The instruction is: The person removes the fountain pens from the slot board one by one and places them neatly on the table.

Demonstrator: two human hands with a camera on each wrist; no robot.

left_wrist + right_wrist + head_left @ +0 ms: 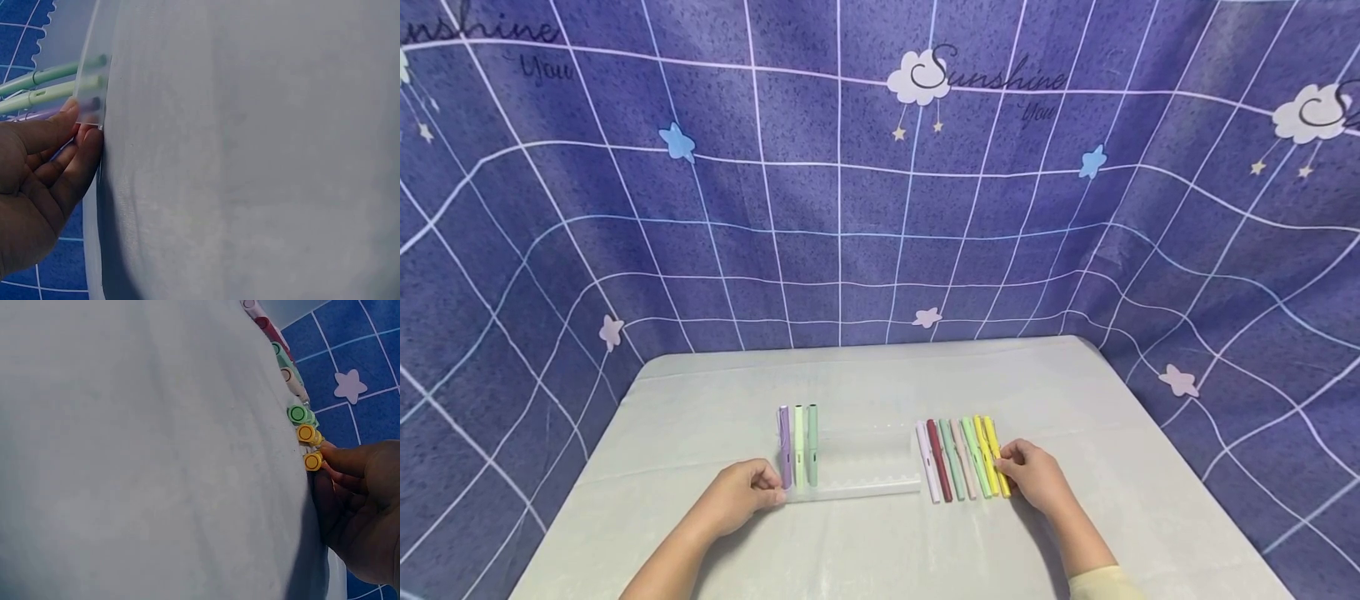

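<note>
My left hand pinches the near left corner of a clear plastic pen tray, thumb over its edge in the left wrist view. At the tray's left end lie a purple pen, a pale green pen and a darker green pen, side by side. My right hand holds the outermost yellow pen at the right end of a pen row. In the right wrist view, thumb and fingers meet at that yellow pen, right beside another yellow pen.
Right of the tray, the row also has a lilac pen, a dark red pen, a teal pen, a beige-pink pen and a bright green pen. A white-covered table meets a blue gridded curtain at the back and sides.
</note>
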